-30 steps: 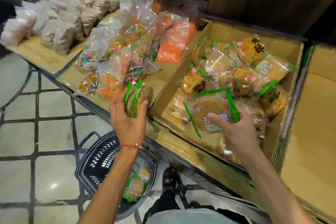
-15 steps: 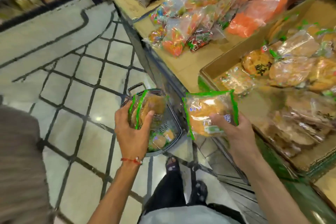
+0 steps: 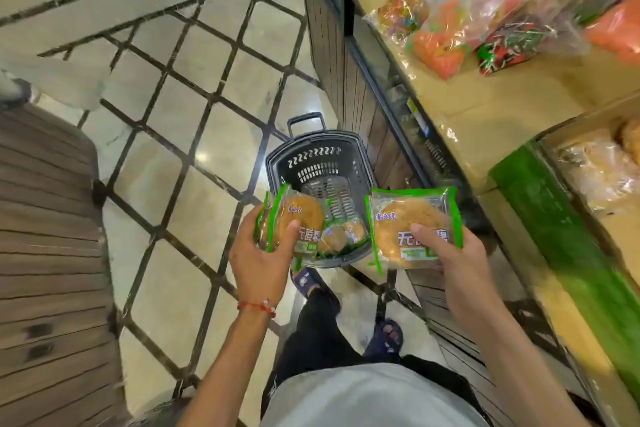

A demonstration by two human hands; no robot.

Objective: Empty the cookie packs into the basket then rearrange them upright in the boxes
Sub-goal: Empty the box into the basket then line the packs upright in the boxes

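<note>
Head view: our left grip (image 3: 263,258) and right grip (image 3: 453,260) hover loaded over the basket (image 3: 311,163).
The left grip curls round stacked green-edged packs (image 3: 298,222), thumb across the front; the right grip pinches a single pack (image 3: 408,229) flat, thumb on its label. The black basket stands on the floor (image 3: 194,135) beside the counter (image 3: 485,107), with more packs (image 3: 341,236) lying in its near end.

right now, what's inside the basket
At least two cookie packs lie at the basket near end. The held pack in the left hand covers part of that end, so the count is hidden.
</note>
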